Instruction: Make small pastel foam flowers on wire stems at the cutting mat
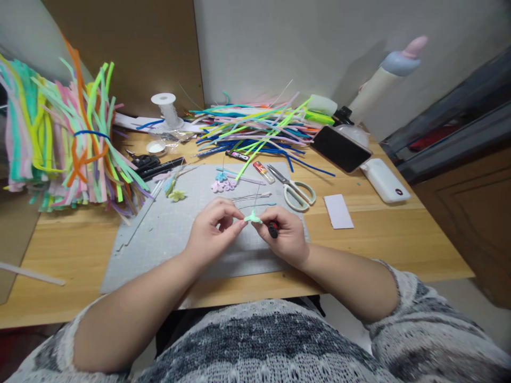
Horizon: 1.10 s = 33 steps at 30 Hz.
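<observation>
Between my two hands is a small mint-green pipe-cleaner flower (253, 217) with a thin wire stem pointing up and away. My left hand (215, 226) pinches its left edge between thumb and forefinger. On the other side, my right hand (282, 234) grips its right edge and also keeps a black-and-red handled tool (273, 229) tucked in the palm; the tool's working end is hidden. Beyond my hands, purple and blue pipe-cleaner flowers (224, 183) lie on the grey cutting mat (159, 250). A yellow-green flower (176, 196) lies farther left.
Scissors (293, 189) lie right of the mat's centre, near a white card (338, 211). A phone (341, 149) and a white power bank (386, 181) stand at the right. Loose pipe cleaners (255, 127) pile at the back; bundled ones (80, 138) fill the left. A wire spool (165, 111) stands behind.
</observation>
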{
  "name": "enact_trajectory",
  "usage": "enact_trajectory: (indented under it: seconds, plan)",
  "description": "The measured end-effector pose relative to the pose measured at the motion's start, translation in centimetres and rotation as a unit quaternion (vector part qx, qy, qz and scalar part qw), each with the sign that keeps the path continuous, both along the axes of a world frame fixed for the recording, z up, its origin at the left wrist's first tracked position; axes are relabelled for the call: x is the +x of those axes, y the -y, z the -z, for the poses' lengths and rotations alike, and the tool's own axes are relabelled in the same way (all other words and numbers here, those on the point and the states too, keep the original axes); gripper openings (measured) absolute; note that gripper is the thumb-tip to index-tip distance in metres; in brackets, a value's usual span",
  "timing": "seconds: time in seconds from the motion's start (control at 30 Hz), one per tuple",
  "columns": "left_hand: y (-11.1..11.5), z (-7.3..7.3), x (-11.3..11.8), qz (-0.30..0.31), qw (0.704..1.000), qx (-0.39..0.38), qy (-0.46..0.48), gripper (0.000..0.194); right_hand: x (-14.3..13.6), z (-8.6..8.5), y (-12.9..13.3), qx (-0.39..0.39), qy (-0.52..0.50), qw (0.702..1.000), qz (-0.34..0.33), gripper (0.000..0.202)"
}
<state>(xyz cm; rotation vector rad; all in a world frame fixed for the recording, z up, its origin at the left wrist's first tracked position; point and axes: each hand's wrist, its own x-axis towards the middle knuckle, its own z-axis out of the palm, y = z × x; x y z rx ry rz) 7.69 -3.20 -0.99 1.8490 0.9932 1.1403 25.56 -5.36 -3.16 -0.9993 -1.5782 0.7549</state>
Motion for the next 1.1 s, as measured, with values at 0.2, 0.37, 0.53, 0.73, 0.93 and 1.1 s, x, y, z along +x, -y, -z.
enact_trajectory:
  seconds: [0.2,0.37,0.53,0.73,0.93,1.1]
  plan:
    - [-0.1,0.4,0.2,0.019,0.998,-0.056,0.037,0.009,0.0,-0.1,-0.1,-0.026,-0.029,0.999,-0.034,0.008]
    - [0.0,-0.4,-0.3,-0.041,0.997,0.065,-0.018,0.003,0.4,0.4,-0.8,-0.127,-0.073,0.981,-0.128,0.038]
    - [-0.5,-0.6,-1.3,-0.057,0.964,0.215,-0.143,0.008,0.4,0.8,-1.4,-0.151,-0.069,0.983,-0.082,0.031]
    - [-0.8,0.1,-1.7,-0.053,0.931,0.286,-0.22,0.008,0.3,0.9,-1.8,-0.162,-0.069,0.982,-0.062,0.03]
    - [-0.9,0.0,-1.5,-0.054,0.927,0.29,-0.231,0.008,0.4,0.5,-1.7,-0.158,-0.017,0.986,-0.046,0.019]
    - [-0.8,0.0,-1.5,-0.048,0.932,0.279,-0.225,0.008,0.3,0.0,-1.5,-0.15,-0.002,0.987,-0.059,0.013]
